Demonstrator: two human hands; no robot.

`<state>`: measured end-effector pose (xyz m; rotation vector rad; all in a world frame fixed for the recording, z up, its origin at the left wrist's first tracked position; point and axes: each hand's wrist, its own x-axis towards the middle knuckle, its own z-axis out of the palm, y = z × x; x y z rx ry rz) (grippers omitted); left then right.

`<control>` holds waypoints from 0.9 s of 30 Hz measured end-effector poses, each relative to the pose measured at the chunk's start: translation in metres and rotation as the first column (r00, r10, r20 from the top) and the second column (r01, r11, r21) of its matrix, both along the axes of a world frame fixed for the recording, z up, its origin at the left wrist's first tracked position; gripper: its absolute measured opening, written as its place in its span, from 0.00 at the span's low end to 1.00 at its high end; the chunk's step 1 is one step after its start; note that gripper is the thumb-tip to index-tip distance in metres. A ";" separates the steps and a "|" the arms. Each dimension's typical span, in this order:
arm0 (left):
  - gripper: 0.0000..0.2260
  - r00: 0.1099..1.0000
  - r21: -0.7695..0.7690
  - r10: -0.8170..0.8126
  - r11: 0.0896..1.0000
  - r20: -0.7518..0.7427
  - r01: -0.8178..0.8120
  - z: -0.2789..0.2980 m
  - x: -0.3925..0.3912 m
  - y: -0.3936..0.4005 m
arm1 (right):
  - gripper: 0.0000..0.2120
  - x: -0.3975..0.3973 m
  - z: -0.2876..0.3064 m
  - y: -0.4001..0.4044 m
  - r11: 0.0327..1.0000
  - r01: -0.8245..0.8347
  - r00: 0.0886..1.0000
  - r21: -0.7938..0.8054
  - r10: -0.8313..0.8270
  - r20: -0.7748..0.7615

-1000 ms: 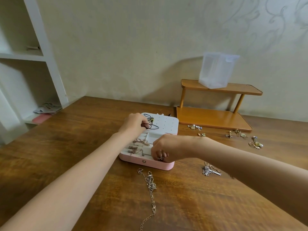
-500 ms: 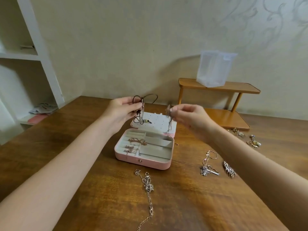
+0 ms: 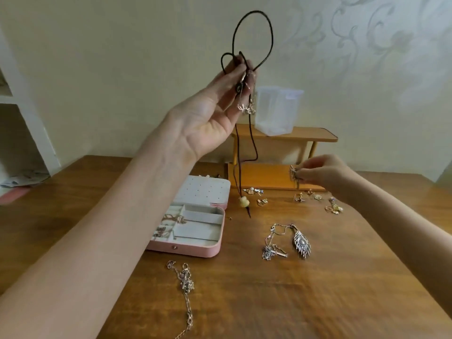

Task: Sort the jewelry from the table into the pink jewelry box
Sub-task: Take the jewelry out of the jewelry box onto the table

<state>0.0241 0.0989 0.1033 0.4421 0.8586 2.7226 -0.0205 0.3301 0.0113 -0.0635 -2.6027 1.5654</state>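
Jewelry box [image 3: 195,252], pink, lies open at lower centre of the frame on the table [image 3: 293,302], chains in its left compartments. Above it, the black cord necklace [image 3: 254,33] hangs from the raised left hand [image 3: 210,113], pinched between fingertips together with a small gold piece; its pale pendant [image 3: 244,201] dangles just over the table. Risk: the looped cord may tangle or snag that piece. At centre right, the right hand [image 3: 320,173] pinches a small ornament.

Black cord necklace [image 3: 254,40] with pale yellow pendant [image 3: 244,201]; pink jewelry box [image 3: 195,249], white-lined; brown wood-grain table [image 3: 305,289]; silver feather pendant [image 3: 302,243].
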 end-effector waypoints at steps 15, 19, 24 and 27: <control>0.05 0.855 -0.850 -0.044 -0.097 -0.516 -0.518 -0.155 0.003 0.033 | 0.08 0.035 -0.067 0.046 0.593 0.033 0.999 0.805 -0.009 -0.034; 0.10 0.807 -0.683 -0.367 -0.433 -0.462 -0.588 -0.179 0.021 0.034 | 0.09 0.038 -0.073 0.035 0.406 -0.093 0.995 0.909 0.007 0.099; 0.16 0.786 -0.664 -0.406 -0.427 -0.466 -0.614 -0.168 0.047 0.011 | 0.11 0.034 -0.040 -0.007 0.373 -0.002 0.996 0.928 0.083 -0.031; 0.14 0.837 -0.795 -0.178 -0.263 -0.518 -0.547 -0.145 0.043 -0.022 | 0.10 0.027 -0.030 -0.064 0.594 -0.165 0.934 0.787 0.350 -0.068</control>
